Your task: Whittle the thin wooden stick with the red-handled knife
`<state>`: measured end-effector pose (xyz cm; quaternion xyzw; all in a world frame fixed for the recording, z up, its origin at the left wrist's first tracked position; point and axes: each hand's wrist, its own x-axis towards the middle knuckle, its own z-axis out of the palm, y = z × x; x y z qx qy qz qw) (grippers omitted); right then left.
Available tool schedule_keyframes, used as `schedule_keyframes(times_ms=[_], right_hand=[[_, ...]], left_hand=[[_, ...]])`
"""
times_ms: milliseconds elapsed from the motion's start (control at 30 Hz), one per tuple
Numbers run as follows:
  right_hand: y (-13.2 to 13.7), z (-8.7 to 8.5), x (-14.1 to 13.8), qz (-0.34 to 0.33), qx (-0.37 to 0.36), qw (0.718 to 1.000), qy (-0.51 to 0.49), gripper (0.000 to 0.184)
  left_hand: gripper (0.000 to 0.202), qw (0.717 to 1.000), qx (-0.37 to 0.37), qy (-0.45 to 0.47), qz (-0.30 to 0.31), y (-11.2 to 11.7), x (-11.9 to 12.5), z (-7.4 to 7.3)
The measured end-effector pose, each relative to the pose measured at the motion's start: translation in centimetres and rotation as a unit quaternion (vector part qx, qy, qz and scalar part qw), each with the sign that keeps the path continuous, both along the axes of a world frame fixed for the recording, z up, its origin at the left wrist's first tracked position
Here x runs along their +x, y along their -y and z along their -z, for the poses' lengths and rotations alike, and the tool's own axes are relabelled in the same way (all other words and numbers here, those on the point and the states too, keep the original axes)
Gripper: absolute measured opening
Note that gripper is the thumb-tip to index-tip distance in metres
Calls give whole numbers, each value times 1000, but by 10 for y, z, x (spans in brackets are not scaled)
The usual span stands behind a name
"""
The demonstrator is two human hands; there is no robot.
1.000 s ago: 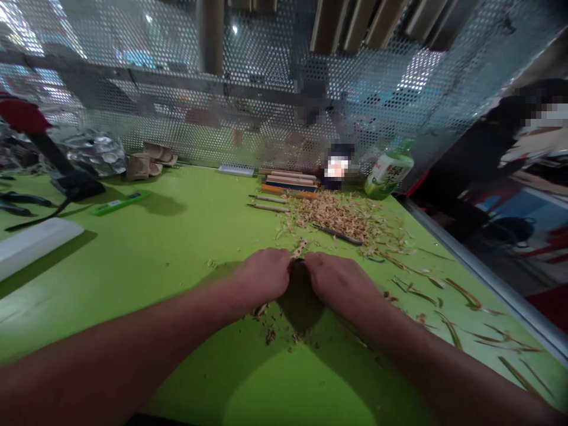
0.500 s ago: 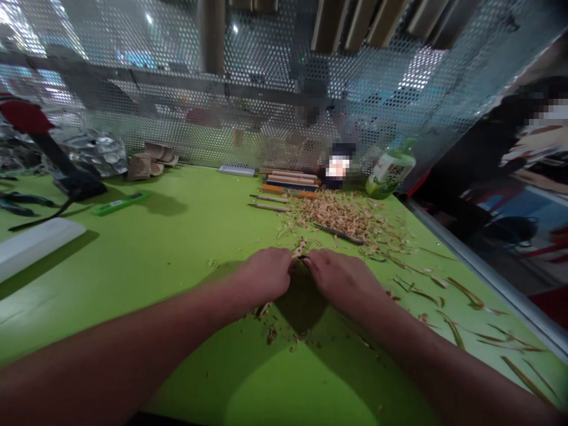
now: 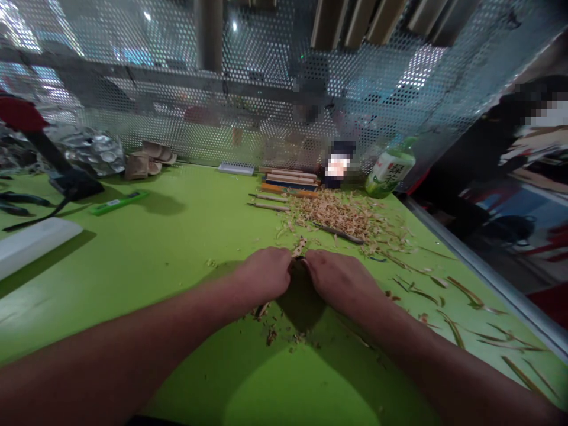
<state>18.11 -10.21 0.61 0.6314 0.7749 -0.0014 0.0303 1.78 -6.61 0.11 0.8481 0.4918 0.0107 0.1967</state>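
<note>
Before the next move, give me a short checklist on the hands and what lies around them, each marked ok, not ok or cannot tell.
1. Hands close together: ok. The left hand and right hand nearly meet, with a small gap between.
2. Grip firm: cannot tell. Most of the fingers are hidden from this view.
3. Dark edge between the hands fully visible: not ok. Only a small part shows.
4. Work area free of scraps: not ok. Scraps lie on the table on the near side of the hands.
5. Dark tool apart from the hands: ok. It lies beyond the right hand, by the shavings.
</note>
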Motion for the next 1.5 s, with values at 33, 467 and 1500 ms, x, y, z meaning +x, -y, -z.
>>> schedule_keyframes(times_ms=[33, 467, 1500], right_hand=[[0, 1, 0, -1, 2, 1000, 1, 29], [-1, 1, 0, -8, 5, 1000, -7, 24], [1, -1, 0, -2, -7, 1000, 1, 24]], left_hand=[[21, 1000, -3, 0, -1, 0, 0, 0], [21, 999, 28, -11, 17, -2, 0, 4], [22, 1000, 6, -5, 13, -2, 0, 3]])
